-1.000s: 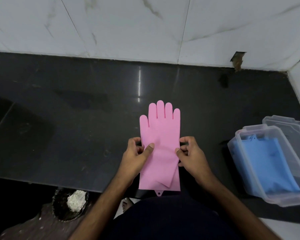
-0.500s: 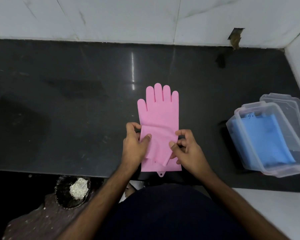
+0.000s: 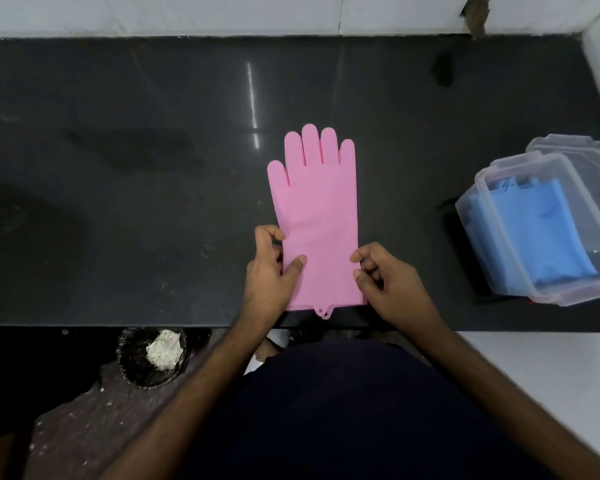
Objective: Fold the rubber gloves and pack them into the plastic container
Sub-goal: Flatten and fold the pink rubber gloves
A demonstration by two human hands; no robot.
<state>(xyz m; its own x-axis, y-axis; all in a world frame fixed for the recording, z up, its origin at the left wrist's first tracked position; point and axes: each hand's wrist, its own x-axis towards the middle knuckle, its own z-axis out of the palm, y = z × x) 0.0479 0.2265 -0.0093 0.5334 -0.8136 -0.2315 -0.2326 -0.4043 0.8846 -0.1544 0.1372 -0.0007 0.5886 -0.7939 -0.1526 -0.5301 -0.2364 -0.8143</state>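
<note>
A pink rubber glove (image 3: 317, 216) lies flat on the black counter (image 3: 136, 202), fingers pointing away from me, its cuff with a small hanging tab at the counter's front edge. My left hand (image 3: 271, 271) pinches the cuff's left edge, thumb on top of the glove. My right hand (image 3: 388, 282) holds the cuff's right edge between curled fingertips and thumb. A clear plastic container (image 3: 492, 244) stands at the right with a folded blue glove (image 3: 544, 233) inside.
A clear lid (image 3: 593, 154) lies behind and partly under the container. White tiled walls bound the counter at the back and right. Below the front edge, at the left, a dark bowl (image 3: 153, 358) with white material sits on the floor.
The folded-over corner of the pink cuff has been laid flat. Both hands slid outward to the cuff's side edges. The view tilted further down.
</note>
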